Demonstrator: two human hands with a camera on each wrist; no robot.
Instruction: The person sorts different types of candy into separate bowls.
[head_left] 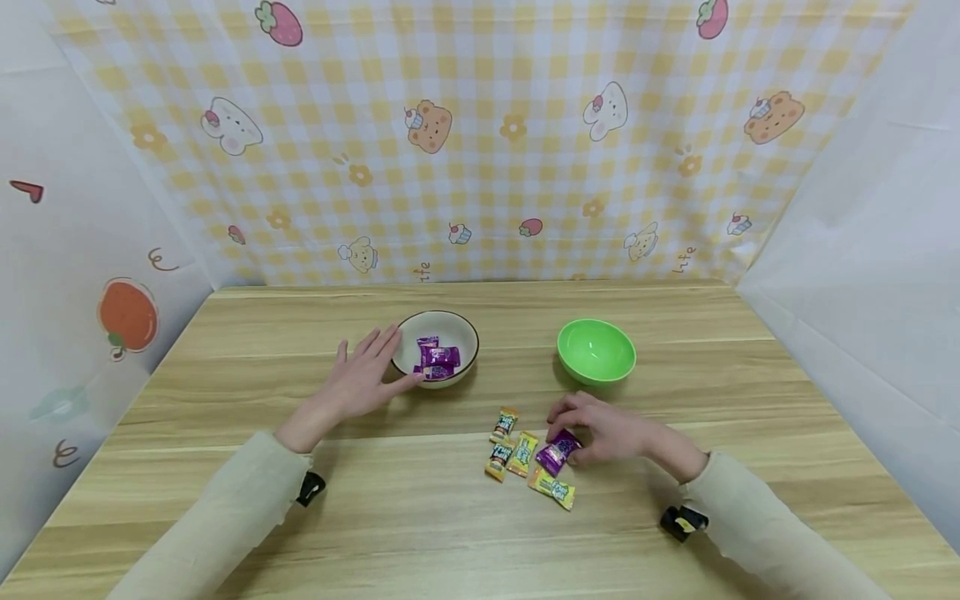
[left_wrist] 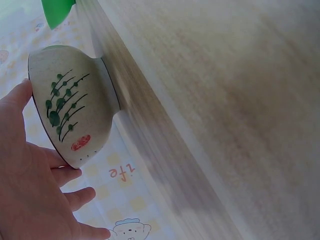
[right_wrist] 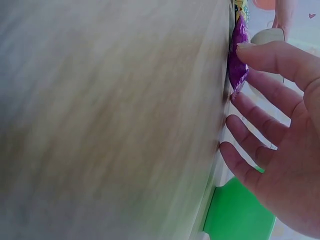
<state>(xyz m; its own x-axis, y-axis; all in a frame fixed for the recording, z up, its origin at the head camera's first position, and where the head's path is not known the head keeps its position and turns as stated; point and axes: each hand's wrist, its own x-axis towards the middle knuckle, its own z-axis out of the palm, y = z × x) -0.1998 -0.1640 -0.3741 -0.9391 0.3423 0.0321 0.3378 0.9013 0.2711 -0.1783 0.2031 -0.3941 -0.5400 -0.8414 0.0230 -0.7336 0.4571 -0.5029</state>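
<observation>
Head view: hands well apart. Left hand (head_left: 360, 379), left of centre, fingers spread and straight, touching the left rim of the white bowl (head_left: 462, 333); thumb along its near edge. Several purple candies (head_left: 440, 357) lie in that bowl. Right hand (head_left: 611, 429), right of centre, has thumb and index finger either side of the loose purple candy (head_left: 557, 452), which is on the wooden table (head_left: 420, 533) just below the green bowl (head_left: 596, 352). Four yellow candies (head_left: 522, 454) sit around lower centre; the lowest is right at the purple one, can't tell if they touch. My read: step in hand is the right-hand pick-up of the purple candy, left hand steadying the bowl. Next move calls for a firm pinch and a lift that doesn't drag the yellow neighbour.

Left wrist view: bowl's outer wall at upper left, with a green sprig (left_wrist: 65, 107) and red mark (left_wrist: 81, 142), neither visible from the head. Contents don't show here.

Right wrist view: thumb tip on the purple candy at top right, index finger behind it, so lightly pinched; other fingers stretched toward the tabletop. Head view hides that thumb contact. Grip firmness: can't tell.
</observation>
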